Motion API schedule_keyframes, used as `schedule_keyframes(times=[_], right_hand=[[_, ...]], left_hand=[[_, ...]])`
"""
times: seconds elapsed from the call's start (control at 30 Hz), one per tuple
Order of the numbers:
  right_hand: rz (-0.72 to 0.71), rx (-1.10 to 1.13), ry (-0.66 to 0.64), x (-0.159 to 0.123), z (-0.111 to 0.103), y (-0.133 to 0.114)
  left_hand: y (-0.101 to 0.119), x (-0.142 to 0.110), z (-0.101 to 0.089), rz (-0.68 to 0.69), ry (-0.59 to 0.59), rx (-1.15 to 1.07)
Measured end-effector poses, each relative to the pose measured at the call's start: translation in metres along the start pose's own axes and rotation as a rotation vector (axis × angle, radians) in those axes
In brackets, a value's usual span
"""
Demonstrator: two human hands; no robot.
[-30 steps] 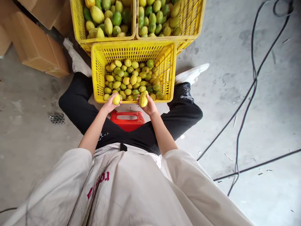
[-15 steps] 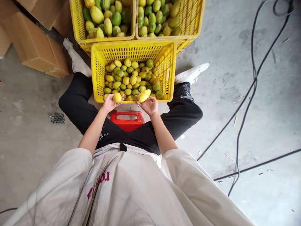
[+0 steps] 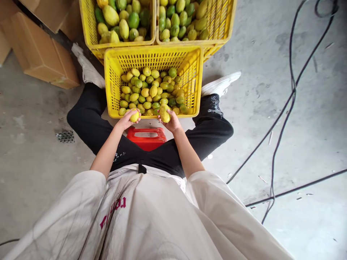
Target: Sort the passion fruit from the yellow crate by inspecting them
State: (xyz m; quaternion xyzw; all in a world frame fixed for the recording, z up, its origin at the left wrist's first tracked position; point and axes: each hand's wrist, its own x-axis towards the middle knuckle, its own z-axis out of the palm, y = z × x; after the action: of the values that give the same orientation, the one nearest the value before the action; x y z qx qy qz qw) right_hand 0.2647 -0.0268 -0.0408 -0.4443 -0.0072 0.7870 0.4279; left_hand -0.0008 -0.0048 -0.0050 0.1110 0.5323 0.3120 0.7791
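Between my legs stands a yellow plastic crate (image 3: 154, 51) with many yellow and green lemons (image 3: 148, 90) in its bottom. My left hand (image 3: 125, 121) is closed around a yellow lemon (image 3: 134, 116) just over the crate's near rim. To the right of it, my right hand (image 3: 173, 123) grips a larger, longish yellow lemon (image 3: 165, 113), its fingers curled behind the fruit. The two hands are apart, at about the same height.
Two more yellow crates (image 3: 120, 44) of larger green and yellow fruit adjoin the far side. A red plastic stool (image 3: 148, 143) is beneath me. Cardboard boxes (image 3: 40, 50) stand at the upper left. Black cables (image 3: 282, 133) cross the concrete floor on the right.
My right hand has turned its lemon from lying sideways to nearly upright. The left fingers have rolled their lemon slightly and wrap it more. Both hands stay near the crate's rim.
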Motion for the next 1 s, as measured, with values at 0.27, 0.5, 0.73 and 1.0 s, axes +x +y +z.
schedule_keyframes(times=[0.27, 0.5, 0.73, 1.0], right_hand=[[-0.004, 0.084, -0.042, -0.0038, 0.0061, -0.0034], [0.007, 0.081, -0.019, -0.0003, 0.0015, -0.0042], [-0.034, 0.039, -0.076, -0.0021, 0.0025, 0.0023], [-0.04, -0.03, -0.028, -0.0007, 0.0012, 0.0041]], left_hand=[[0.0032, 0.0027, -0.0015, -0.034, 0.046, -0.209], [0.0028, 0.001, -0.0005, -0.076, 0.061, -0.108], [0.0035, -0.0032, 0.0033, -0.007, 0.093, -0.097], [0.0039, -0.0005, 0.0011, -0.041, 0.007, -0.112]])
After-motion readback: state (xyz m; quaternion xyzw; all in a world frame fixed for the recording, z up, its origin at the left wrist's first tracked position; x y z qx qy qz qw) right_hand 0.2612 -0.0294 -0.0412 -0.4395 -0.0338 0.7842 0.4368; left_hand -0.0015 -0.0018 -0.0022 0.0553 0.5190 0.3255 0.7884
